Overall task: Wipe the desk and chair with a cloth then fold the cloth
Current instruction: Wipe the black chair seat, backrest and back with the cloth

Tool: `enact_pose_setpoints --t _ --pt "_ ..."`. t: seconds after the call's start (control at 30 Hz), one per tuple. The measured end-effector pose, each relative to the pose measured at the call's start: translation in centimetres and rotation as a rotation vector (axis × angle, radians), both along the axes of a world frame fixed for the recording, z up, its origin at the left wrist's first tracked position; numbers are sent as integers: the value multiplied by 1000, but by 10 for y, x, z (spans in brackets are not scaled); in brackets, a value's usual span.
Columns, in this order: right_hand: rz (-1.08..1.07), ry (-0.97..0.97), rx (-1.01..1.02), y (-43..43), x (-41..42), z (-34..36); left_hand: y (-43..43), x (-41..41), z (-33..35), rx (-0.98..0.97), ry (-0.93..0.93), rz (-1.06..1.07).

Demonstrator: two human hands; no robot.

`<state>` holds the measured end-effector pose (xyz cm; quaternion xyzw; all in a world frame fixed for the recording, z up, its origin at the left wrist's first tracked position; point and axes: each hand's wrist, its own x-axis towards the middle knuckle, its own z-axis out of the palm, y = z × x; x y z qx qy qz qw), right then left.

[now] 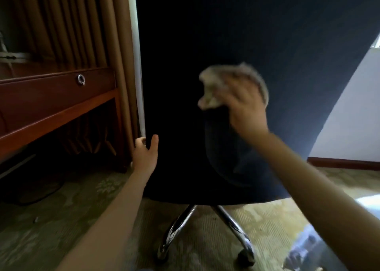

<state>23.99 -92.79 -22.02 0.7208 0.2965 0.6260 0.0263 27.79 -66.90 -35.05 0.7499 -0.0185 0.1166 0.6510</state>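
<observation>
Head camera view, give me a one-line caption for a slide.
Left hand grips the edge of the chair while the right hand holds a bunched cloth against its back, beside a desk.

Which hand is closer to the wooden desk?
Left. The left hand grips the chair by its edge, close to the desk leg. The right hand is farther off, holding the cloth against the chair back.

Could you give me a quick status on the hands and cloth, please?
Left hand grips the chair edge. Right hand holds the cloth against the chair back. Desk stands left, apart.
</observation>
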Motion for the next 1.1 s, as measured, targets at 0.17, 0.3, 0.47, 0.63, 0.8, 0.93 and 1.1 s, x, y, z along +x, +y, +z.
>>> enact_pose_setpoints --t 0.17,0.3,0.47,0.63,0.8,0.93,1.1 --pt "-94 -241 165 -23 9 99 -6 -18 56 177 -236 212" --pt "-62 -171 172 -17 9 90 -26 -21 101 155 -445 333" --pt "-11 -4 10 4 15 22 -64 -23 129 162 -335 447" --pt "-23 235 -395 22 19 -110 -62 -12 131 127 -122 380" --pt "-116 474 -711 14 12 -190 -52 -10 134 164 -98 377" --pt "-105 270 -497 3 19 -123 -49 -9 136 182 -99 391" --pt "-123 -84 -20 -20 17 19 -39 -7 136 167 -89 297"
